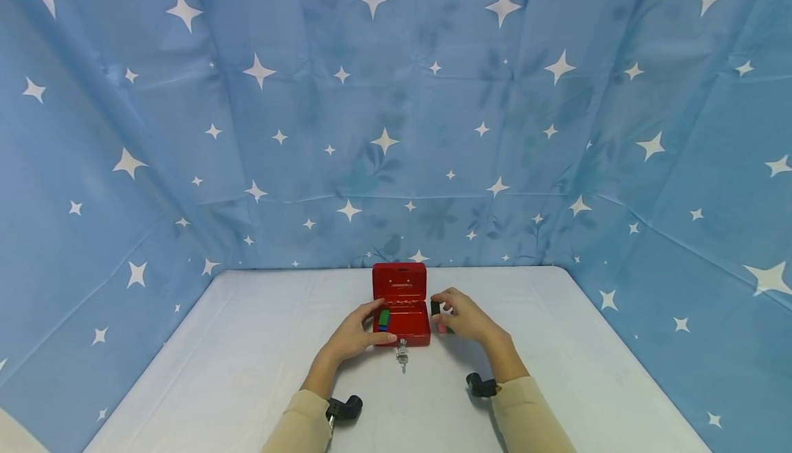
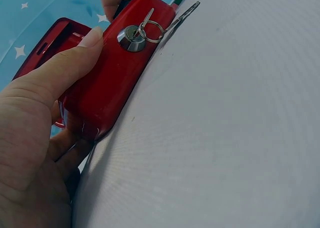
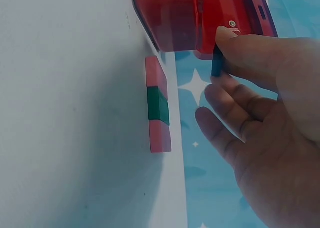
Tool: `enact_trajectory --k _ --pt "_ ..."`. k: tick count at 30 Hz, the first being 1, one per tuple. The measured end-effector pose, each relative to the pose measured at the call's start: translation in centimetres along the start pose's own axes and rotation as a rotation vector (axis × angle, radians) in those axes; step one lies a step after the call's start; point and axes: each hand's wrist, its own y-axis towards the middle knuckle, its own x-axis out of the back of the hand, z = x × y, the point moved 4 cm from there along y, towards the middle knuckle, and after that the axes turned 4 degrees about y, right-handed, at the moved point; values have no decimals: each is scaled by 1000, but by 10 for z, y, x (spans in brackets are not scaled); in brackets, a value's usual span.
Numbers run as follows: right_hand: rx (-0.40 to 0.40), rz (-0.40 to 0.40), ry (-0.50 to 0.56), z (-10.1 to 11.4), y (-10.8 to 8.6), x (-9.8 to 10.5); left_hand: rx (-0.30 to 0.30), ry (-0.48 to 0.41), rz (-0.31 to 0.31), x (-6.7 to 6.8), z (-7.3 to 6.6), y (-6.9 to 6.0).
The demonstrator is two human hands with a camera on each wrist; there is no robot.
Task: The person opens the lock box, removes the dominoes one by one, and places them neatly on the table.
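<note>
Red, and just one of it: a single box point(image 1: 421, 340) sits centre table point(image 1: 247, 370), one lid point(image 1: 399, 273) raised at the back. Two hands at work here! The left hand point(image 1: 355, 335) has the box's left side in its grasp, thumb over the front edge, fingers round the side. Over on the other flank, the right hand point(image 1: 465, 317) pinches one dark block point(image 3: 217, 63) between thumb and fingertips, just beside the box's right wall, the other fingers loosely bent. Now the count inside: one green piece point(image 1: 383, 318) and one blue piece point(image 1: 382, 329) show at the left end; whether more lie under them, I cannot tell. On the table to the right, the right wrist view gives us the full row: three blocks end to end and touching, two pink blocks point(image 3: 156, 73) with one green block point(image 3: 158, 104) between them. From the head, the right hand covers part of that row! And the left wrist view brings the front up close: one round lock point(image 2: 131, 39), one ring point(image 2: 151, 32), and what look like two keys point(image 2: 181, 19), merely a silvery cluster from the head, while the box's inside shows only from above.
</note>
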Motion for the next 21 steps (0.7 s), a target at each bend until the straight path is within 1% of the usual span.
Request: enact_trajectory --k 12,21 --pt "-47 26 5 -7 -4 5 11 -11 1 0 0 0" --pt "-96 27 16 -12 -5 8 3 -22 -1 1 0 0"
